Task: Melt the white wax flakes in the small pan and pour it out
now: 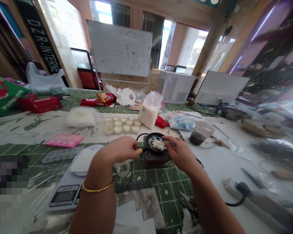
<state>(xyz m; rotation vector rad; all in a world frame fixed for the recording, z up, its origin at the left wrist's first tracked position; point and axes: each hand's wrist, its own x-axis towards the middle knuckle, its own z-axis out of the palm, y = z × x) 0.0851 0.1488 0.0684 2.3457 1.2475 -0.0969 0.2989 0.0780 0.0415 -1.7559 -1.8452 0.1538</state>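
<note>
My left hand (120, 150) grips the wooden handle of a small black pan (152, 136), and a gold bangle (98, 186) circles that wrist. White flakes (157, 143) lie heaped in the pan, which sits on a small electric hot plate (156, 157). My right hand (178, 155) pinches a thin metal spoon (167, 139) whose tip reaches into the flakes. Just beyond the pan stand several small cups (120, 125) holding something pale.
A digital kitchen scale (65, 195) lies left of my arm, with a small glass dish (123, 169) near it. A bag of white granules (150, 110) stands beyond the pan. Scissors (188, 203), a power strip (249, 195) and a cup of dark liquid (200, 134) surround the hot plate.
</note>
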